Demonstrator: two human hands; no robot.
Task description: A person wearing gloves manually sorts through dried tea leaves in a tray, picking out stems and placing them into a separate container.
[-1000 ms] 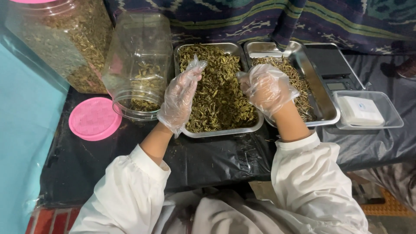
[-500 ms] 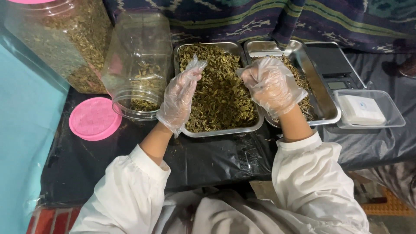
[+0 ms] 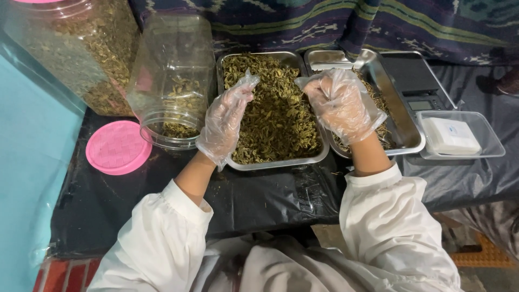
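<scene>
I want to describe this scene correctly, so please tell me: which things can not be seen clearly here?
- Head view: whether the right hand holds any herbs; its curled fingers and crinkled glove hide the palm.
- The left hand fingertips: the glove blurs whether they pinch anything.
- The right tray: the right hand covers much of its contents.
- The large jar: cut off by the top edge.
- The scale display: too small to read.
</scene>
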